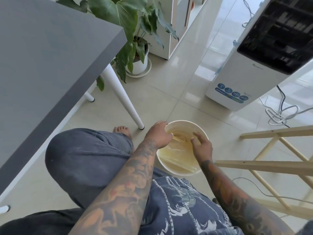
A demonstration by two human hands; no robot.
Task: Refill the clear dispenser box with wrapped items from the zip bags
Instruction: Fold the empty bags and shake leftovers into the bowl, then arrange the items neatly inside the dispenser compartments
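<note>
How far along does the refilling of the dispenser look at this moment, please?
Nothing looks done: no clear dispenser box shows. In hand: the left hand and right hand reach into a round white bucket on the floor, among crumpled clear plastic, perhaps the bags. Whether either grips it is unclear. The refill itself remains.

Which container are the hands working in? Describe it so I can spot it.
Start at the grey table, follow its white leg down to the floor. Just right of the leg's foot stands a round white bucket with a clear bag inside; both hands reach into it.
</note>
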